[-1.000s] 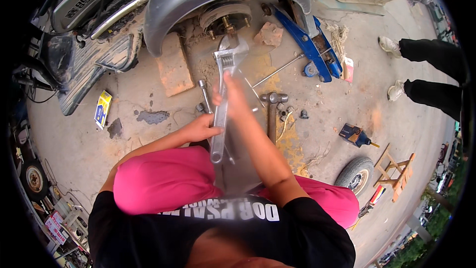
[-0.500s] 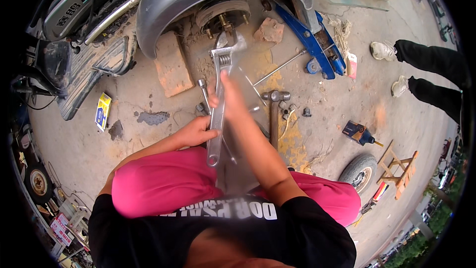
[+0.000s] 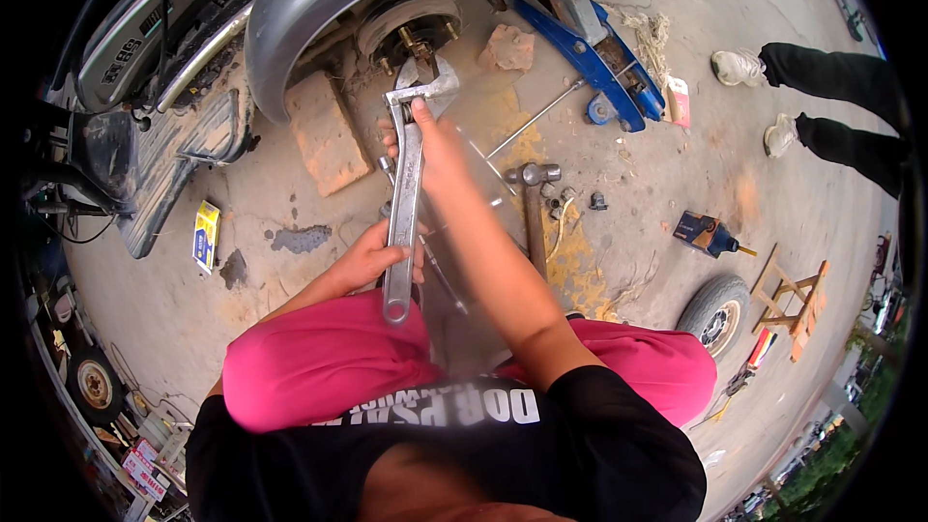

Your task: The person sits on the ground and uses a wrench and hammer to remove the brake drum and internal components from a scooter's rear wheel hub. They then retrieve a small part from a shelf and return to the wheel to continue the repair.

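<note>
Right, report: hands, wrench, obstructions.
Left hand low on adjustable wrench, right hand up near its head. Head close to wheel hub, contact unclear. No clear obstruction; brick lies just left.

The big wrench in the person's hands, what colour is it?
The wrench is shiny silver-grey, best seen in the head view.

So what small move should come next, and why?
Perhaps steady the wrench and check its bite: the left hand grips it low, the right hand near its jaws, which point toward the wheel hub; whether they touch anything is unclear.
</note>
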Motion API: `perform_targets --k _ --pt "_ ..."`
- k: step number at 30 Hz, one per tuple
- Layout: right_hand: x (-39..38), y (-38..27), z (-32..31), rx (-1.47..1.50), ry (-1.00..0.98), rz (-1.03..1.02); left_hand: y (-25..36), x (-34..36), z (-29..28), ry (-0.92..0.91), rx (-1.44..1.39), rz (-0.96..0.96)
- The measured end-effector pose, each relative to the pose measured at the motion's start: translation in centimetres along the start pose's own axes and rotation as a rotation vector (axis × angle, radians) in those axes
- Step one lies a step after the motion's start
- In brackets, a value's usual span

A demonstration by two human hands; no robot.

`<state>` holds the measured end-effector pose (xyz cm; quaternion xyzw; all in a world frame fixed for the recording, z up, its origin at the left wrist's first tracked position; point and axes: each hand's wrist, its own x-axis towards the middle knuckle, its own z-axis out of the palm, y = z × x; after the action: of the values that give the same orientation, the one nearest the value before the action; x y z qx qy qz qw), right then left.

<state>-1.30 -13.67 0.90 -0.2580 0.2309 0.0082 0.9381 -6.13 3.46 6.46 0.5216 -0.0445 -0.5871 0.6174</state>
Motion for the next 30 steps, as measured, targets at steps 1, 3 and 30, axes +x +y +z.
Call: perform_targets --k 1,3,30 --pt "-0.2 0.2 -0.1 0.016 -0.046 -0.034 -0.1 0.0 -0.1 -0.002 0.008 0.003" --pt "-0.7 0.7 -0.2 0.106 -0.078 -0.059 -0.2 0.0 -0.3 0.005 0.032 0.011" --pt "-0.9 0.6 -1.7 0.301 -0.178 0.03 -2.0 1.0 0.3 -0.023 0.057 0.051"
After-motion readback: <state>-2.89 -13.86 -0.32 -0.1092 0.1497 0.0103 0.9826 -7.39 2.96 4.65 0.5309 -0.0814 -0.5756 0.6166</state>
